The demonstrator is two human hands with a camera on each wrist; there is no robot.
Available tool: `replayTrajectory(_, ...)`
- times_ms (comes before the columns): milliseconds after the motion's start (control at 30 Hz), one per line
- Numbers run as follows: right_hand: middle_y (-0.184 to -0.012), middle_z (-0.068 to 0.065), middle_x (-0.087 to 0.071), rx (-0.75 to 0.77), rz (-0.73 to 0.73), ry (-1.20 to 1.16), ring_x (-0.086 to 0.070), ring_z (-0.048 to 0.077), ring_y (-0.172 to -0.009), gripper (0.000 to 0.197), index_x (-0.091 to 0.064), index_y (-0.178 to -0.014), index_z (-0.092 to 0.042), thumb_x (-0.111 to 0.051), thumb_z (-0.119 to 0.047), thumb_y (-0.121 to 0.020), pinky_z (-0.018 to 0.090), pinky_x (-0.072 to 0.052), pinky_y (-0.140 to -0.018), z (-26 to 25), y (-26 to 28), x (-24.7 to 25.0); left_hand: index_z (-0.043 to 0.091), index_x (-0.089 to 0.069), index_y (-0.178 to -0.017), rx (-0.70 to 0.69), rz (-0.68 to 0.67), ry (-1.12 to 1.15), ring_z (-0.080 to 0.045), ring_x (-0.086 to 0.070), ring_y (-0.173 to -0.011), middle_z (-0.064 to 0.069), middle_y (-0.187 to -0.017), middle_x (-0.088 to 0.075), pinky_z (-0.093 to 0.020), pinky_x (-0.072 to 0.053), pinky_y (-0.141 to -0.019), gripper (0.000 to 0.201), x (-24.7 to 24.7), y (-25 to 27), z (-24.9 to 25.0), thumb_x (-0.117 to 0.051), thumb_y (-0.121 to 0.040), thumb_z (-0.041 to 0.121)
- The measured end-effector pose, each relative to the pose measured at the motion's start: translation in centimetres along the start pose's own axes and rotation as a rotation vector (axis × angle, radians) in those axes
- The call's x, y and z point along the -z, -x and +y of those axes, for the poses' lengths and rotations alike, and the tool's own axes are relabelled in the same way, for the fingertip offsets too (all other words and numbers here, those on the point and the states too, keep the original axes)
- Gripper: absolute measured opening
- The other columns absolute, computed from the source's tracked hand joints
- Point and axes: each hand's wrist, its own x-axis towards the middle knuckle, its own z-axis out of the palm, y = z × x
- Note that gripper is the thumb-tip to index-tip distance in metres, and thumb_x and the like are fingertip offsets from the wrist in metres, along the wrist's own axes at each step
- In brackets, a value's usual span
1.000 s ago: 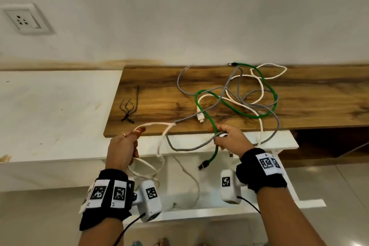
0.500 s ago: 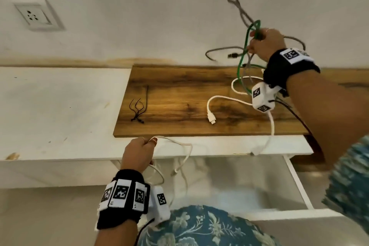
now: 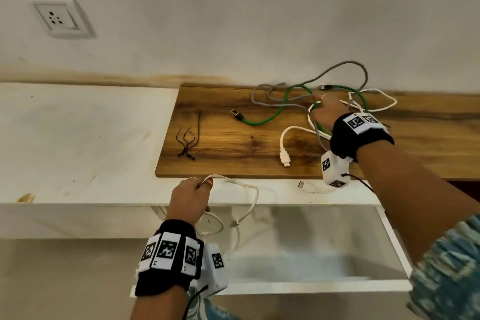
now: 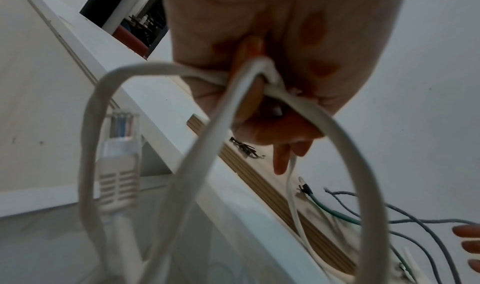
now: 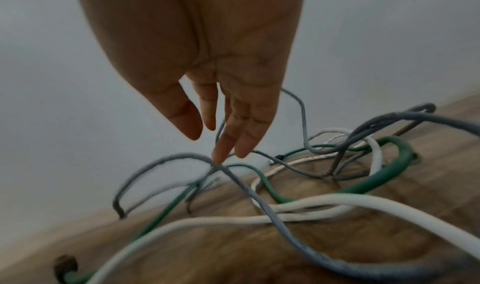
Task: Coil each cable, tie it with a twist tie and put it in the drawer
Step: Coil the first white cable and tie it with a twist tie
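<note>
My left hand grips loops of a flat white network cable at the counter's front edge, above the open drawer. In the left wrist view the cable passes through my curled fingers, and its plug hangs below. My right hand is open over a tangle on the wooden board: a green cable, a grey cable and a round white cable. In the right wrist view my straight fingers touch the grey cable, beside the green cable and the white cable.
Black twist ties lie at the board's left end, also seen as twist ties in the left wrist view. A white counter extends to the left. A wall socket sits at the upper left. The wall stands right behind the board.
My right hand held the green and grey cables raised against the wall; it has come down and let them go onto the board. The left hand keeps its hold on the white cable.
</note>
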Motion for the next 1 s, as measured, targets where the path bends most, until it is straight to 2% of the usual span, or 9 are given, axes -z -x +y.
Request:
replayTrajectory(100, -0.111, 0.008, -0.066, 0.046, 0.028, -0.202, -0.060, 0.023, -0.102, 0.033, -0.061, -0.118, -0.013, -0.054, -0.010, -0.086, 0.031, -0.047, -0.091, -1.1, 3.6, 1.5, 0.009, -0.067, -0.093, 0.006, 0.010, 0.068, -0.020, -0.056, -0.056, -0.004, -0.072, -0.053, -0.029, -0.047, -0.061, 0.024, 0.2, 0.5, 0.6, -0.050, -0.097, 0.026)
replayTrajectory(167, -0.096, 0.002, -0.067, 0.058, -0.036, -0.347, -0.061, 0.015, -0.082, 0.022, -0.063, -0.110, -0.016, -0.054, -0.012, -0.091, 0.023, -0.048, -0.073, -1.8, 7.2, 2.2, 0.010, -0.067, -0.101, -0.007, 0.017, 0.126, -0.017, -0.055, -0.054, -0.001, -0.072, -0.052, -0.023, -0.044, -0.056, 0.024, 0.3, 1.1, 1.1, -0.050, -0.097, 0.027)
replayTrajectory(300, -0.094, 0.001, -0.067, -0.011, -0.244, -0.539, -0.061, 0.012, -0.071, 0.013, -0.063, -0.103, -0.015, -0.055, -0.018, -0.094, 0.014, -0.048, -0.057, -2.3, 15.0, 1.6, 0.015, -0.067, -0.100, -0.012, 0.028, 0.327, -0.009, -0.053, -0.050, 0.000, -0.067, -0.046, -0.014, -0.038, -0.047, 0.021, 0.0, 3.1, 2.5, -0.053, -0.096, 0.030)
replayTrajectory(400, -0.099, -0.001, -0.067, -0.056, -0.297, -0.600, -0.061, 0.009, -0.070, 0.013, -0.062, -0.093, -0.023, -0.051, -0.030, -0.095, 0.020, -0.044, -0.062, -2.0, 19.9, -0.1, 0.024, -0.069, -0.098, 0.002, 0.028, 0.530, -0.007, -0.052, -0.052, 0.002, -0.062, -0.043, -0.017, -0.035, -0.047, 0.017, -0.5, 5.3, 4.3, -0.054, -0.094, 0.032)
replayTrajectory(500, -0.105, -0.007, -0.066, -0.103, -0.362, -0.650, -0.064, 0.007, -0.070, 0.022, -0.060, -0.099, -0.029, -0.048, -0.046, -0.092, 0.022, -0.044, -0.064, -1.6, 24.1, -1.9, 0.027, -0.071, -0.102, 0.023, 0.037, 0.721, -0.007, -0.050, -0.055, 0.003, -0.057, -0.041, -0.022, -0.037, -0.052, 0.019, -1.3, 7.3, 5.4, -0.056, -0.092, 0.033)
replayTrajectory(633, -0.110, -0.004, -0.064, -0.080, -0.385, -0.798, -0.065, 0.006, -0.068, 0.019, -0.062, -0.109, -0.033, -0.050, -0.036, -0.094, 0.020, -0.044, -0.064, -0.3, 26.4, -3.9, 0.023, -0.072, -0.104, 0.077, -0.044, 0.885, -0.005, -0.046, -0.050, 0.004, -0.053, -0.040, -0.017, -0.038, -0.047, 0.021, -3.0, 9.1, 5.0, -0.054, -0.094, 0.026)
replayTrajectory(767, -0.106, -0.001, -0.070, -0.164, -0.319, -0.965, -0.063, 0.011, -0.072, 0.027, -0.067, -0.107, -0.028, -0.041, -0.026, -0.100, 0.024, -0.044, -0.068, 1.2, 25.8, -4.4, 0.017, -0.070, -0.103, 0.096, -0.197, 0.794, -0.005, -0.047, -0.052, 0.006, -0.050, -0.042, -0.017, -0.037, -0.048, 0.021, -4.7, 8.4, 4.5, -0.052, -0.095, 0.025)
replayTrajectory(900, -0.103, 0.010, -0.072, -0.196, -0.348, -1.154, -0.061, 0.019, -0.076, 0.040, -0.064, -0.114, -0.020, -0.029, -0.033, -0.102, 0.030, -0.043, -0.071, 2.1, 24.5, -3.9, 0.014, -0.066, -0.100, 0.115, -0.317, 0.651, -0.012, -0.058, -0.070, 0.005, -0.052, -0.046, -0.022, -0.042, -0.060, 0.020, -5.7, 6.8, 3.9, -0.049, -0.097, 0.024)
replayTrajectory(1000, -0.092, 0.014, -0.072, -0.135, -0.296, -1.181, -0.057, 0.020, -0.075, 0.031, -0.065, -0.113, -0.016, -0.041, -0.028, -0.098, 0.030, -0.046, -0.075, 2.5, 23.8, -3.7, 0.010, -0.067, -0.106, 0.148, -0.389, 0.532, -0.016, -0.065, -0.084, -0.002, -0.069, -0.060, -0.017, -0.050, -0.068, 0.022, -5.8, 5.7, 3.4, -0.051, -0.097, 0.022)
